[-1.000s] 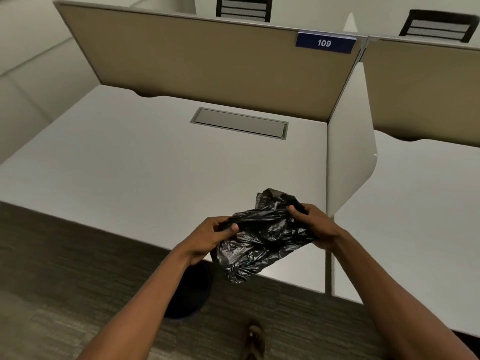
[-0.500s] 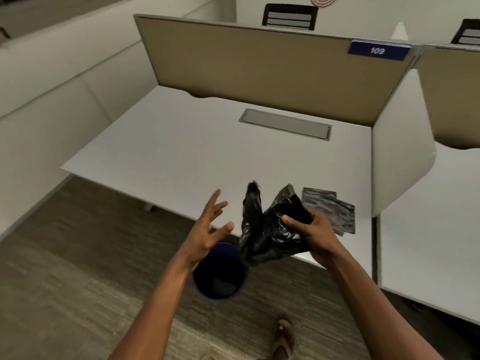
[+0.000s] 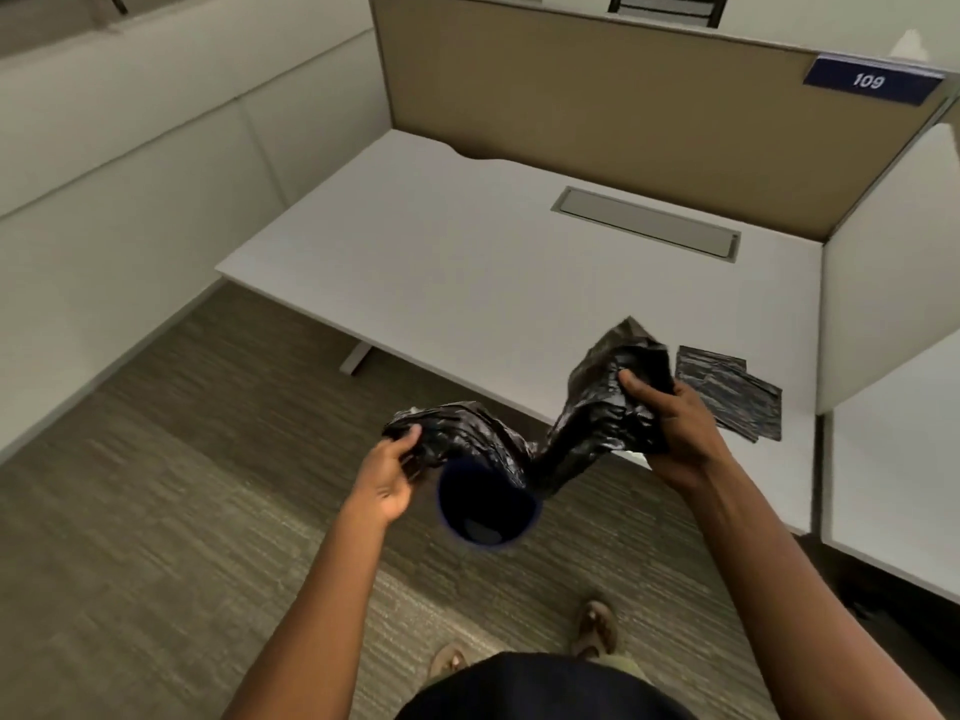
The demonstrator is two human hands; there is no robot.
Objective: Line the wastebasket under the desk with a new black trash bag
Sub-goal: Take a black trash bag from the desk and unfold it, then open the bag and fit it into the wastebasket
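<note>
Black trash bag [image 3: 587,428]: crumpled, stretched between left hand [image 3: 387,478] and right hand [image 3: 675,433], both clenched on it, above dark wastebasket [image 3: 485,511] on carpet

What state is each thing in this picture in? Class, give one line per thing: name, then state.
Bag: crumpled, stretched between both hands, not yet in the bin.
Left hand: grip shut on one end of the bag.
Right hand: grip shut on the other end.
Bin: upright on the floor, unlined.
Spare bags: folded flat on the desk.
Desk hatch: closed.
</note>
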